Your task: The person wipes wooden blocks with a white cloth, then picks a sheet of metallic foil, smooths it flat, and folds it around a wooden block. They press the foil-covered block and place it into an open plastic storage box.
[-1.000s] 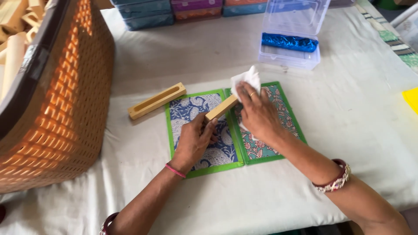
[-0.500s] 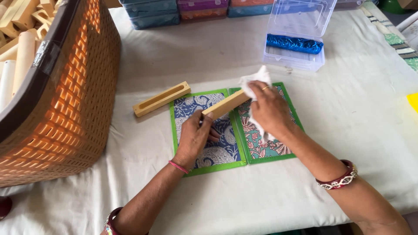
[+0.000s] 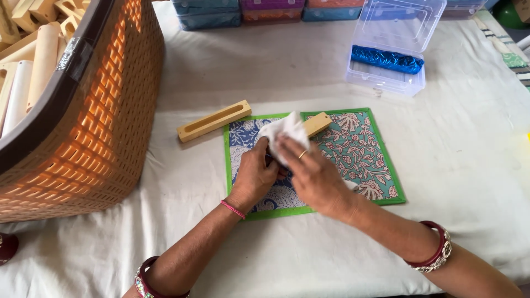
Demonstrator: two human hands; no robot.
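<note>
A pale wooden bar [image 3: 317,123], rectangular and smooth, lies slanted across the upper part of a printed cloth mat [image 3: 364,149]; only its far end shows, the rest being covered by a white cloth [image 3: 284,132] and both hands. The left hand [image 3: 255,175] has its fingers curled around the near end of the bar. The right hand [image 3: 312,174] presses the white cloth onto the bar, fingers closed over the cloth. The mat has a green border and two patterned halves, one blue and white, one teal with red flowers.

A second wooden piece, a slotted bar [image 3: 214,120], rests on the tabletop [image 3: 469,182] just left of the mat, making two bars outside the basket. An orange woven basket [image 3: 94,127] at left holds many more pale wooden pieces [image 3: 33,66]. One clear plastic box [image 3: 389,69], lid open, contains a single shiny blue roll [image 3: 386,58]. Coloured flat boxes [image 3: 265,11] line the far edge.
</note>
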